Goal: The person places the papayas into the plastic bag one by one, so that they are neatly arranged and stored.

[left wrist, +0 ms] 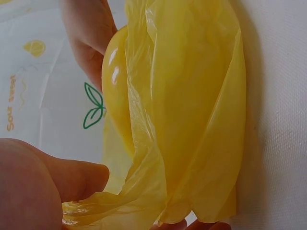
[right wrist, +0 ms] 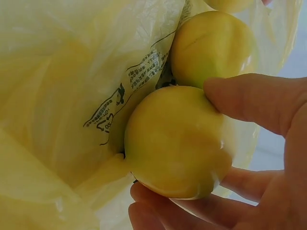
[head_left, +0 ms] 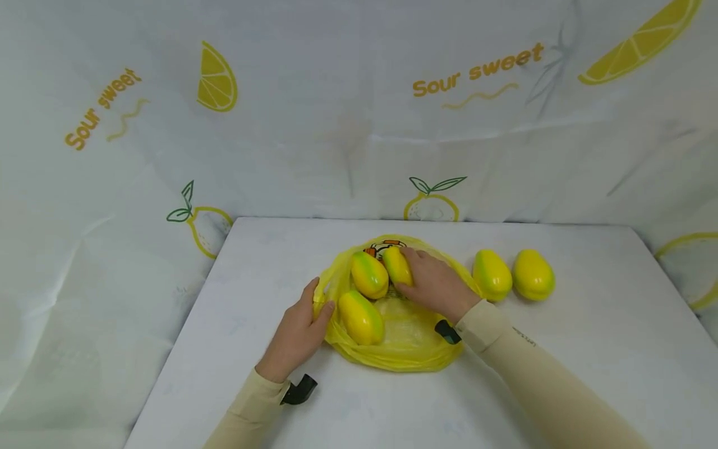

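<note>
White table (head_left: 589, 349); right hand (head_left: 434, 284) grips mango (head_left: 397, 265).

The backdrop cloth (head_left: 348, 125) behind the white table carries the words "Sour sweet" in orange-yellow lettering twice in the head view: once at about ten o'clock, slanting upward beside a lemon-slice drawing, and once at about one o'clock, above a wavy yellow line. The left wrist view catches part of the same lettering on the cloth at nine o'clock, running sideways; only "Sour" reads with any confidence. The yellow plastic bag (right wrist: 72, 110) bears a block of small dark print with a little logo, seen in the right wrist view near centre, too small and creased to read.
</note>
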The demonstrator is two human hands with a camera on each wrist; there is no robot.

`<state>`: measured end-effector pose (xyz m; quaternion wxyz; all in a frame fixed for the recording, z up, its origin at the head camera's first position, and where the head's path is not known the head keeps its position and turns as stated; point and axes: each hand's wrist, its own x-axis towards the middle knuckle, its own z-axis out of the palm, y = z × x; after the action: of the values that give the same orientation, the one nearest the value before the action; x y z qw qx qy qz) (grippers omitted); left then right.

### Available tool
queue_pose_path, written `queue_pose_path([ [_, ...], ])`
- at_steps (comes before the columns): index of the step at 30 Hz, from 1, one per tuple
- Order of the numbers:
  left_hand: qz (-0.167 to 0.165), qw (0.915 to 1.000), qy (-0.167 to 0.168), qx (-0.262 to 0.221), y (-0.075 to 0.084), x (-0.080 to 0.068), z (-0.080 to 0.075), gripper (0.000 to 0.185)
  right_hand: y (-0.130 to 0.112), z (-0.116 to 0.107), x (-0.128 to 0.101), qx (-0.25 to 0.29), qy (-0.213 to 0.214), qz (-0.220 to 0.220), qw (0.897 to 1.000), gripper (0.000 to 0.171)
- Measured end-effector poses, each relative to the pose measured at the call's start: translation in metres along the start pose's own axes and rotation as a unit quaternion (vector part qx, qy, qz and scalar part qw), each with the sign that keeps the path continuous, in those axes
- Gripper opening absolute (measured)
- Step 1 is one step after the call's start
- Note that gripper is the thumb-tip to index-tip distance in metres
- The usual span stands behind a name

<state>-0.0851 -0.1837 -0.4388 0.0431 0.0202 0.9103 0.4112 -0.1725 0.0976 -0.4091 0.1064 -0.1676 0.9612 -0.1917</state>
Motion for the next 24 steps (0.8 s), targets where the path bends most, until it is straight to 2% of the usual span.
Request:
queue_pose_path([
  [8,-0.001,1.0,-0.002,-0.003,0.004,0.001,-0.001,0.071,0.007,-0.007,-0.014,0.019,0.015,-0.014,1.0,0.084],
  [13,-0.009,0.9999,-0.007,0.002,0.003,0.0,-0.001,0.073,0.014,-0.025,-0.038,0.038,0.029,0.008,0.999,0.081],
  [18,-0.016,0.9998,-0.008,0.009,0.004,-0.003,-0.001,0.073,0.036,-0.046,-0.067,0.073,0.089,0.036,0.993,0.075],
  [24,-0.009,0.9999,-0.006,0.006,0.008,-0.004,0.001,0.072,0.073,-0.059,-0.097,0.101,0.199,0.06,0.973,0.066],
])
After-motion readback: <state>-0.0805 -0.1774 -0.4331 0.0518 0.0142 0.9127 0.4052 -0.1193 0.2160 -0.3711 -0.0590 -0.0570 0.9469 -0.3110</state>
